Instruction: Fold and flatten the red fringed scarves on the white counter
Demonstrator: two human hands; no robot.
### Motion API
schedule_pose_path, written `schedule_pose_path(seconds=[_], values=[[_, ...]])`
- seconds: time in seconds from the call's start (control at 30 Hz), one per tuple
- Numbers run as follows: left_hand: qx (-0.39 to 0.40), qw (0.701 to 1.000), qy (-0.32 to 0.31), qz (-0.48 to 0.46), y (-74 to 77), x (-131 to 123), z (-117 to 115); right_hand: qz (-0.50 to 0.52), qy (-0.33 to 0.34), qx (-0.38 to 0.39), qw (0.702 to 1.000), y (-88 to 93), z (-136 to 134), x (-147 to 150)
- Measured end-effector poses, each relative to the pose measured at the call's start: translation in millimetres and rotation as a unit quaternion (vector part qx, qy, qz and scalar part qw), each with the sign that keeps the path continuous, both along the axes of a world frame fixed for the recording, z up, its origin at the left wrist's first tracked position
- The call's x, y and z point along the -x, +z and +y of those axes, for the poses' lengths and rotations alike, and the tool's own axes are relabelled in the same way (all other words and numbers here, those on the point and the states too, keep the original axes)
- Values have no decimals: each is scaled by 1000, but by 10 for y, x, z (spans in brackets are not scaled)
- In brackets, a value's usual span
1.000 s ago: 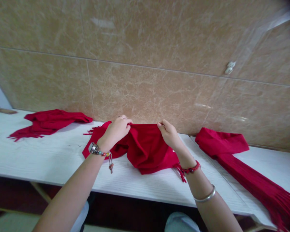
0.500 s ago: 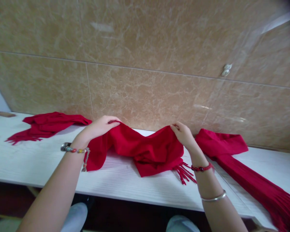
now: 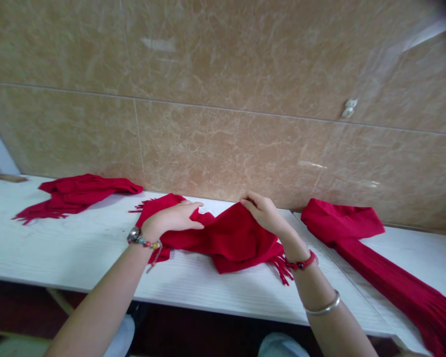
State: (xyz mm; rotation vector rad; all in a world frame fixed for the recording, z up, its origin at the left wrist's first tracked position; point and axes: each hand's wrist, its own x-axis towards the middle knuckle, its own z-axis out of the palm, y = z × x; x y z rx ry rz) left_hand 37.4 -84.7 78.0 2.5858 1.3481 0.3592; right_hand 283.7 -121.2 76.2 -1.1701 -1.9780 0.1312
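A crumpled red scarf (image 3: 234,238) lies on the white table between my hands, with fringe showing at its far left and lower right. My left hand (image 3: 180,216) rests over the left part of the cloth, thumb and fingers apart. Pinched in my right hand (image 3: 258,208) is the raised upper edge of the same scarf. My left wrist has a beaded bracelet, and my right arm a red bracelet and a silver bangle.
Another red scarf (image 3: 82,193) lies bunched at the left. On the right, a folded red scarf (image 3: 342,220) trails its long fringed end toward the lower right corner. Behind the white table (image 3: 85,258) stands a tan marbled wall (image 3: 215,148) bearing a small white figure (image 3: 349,107).
My left hand has let go of the scarf's upper left edge and moved right and down. The left part has dropped, showing fringe. My right hand has shifted left with its edge.
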Motion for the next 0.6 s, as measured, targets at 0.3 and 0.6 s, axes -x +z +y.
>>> schedule_pose_path(seconds=[0.3,0.6], values=[[-21,971,-108,-212,64,-448,-137,-21,-98,-53,994,37,-38,-48],[-27,975,-115,-186,136,-440,-213,-69,23,17,997,31,-88,100]])
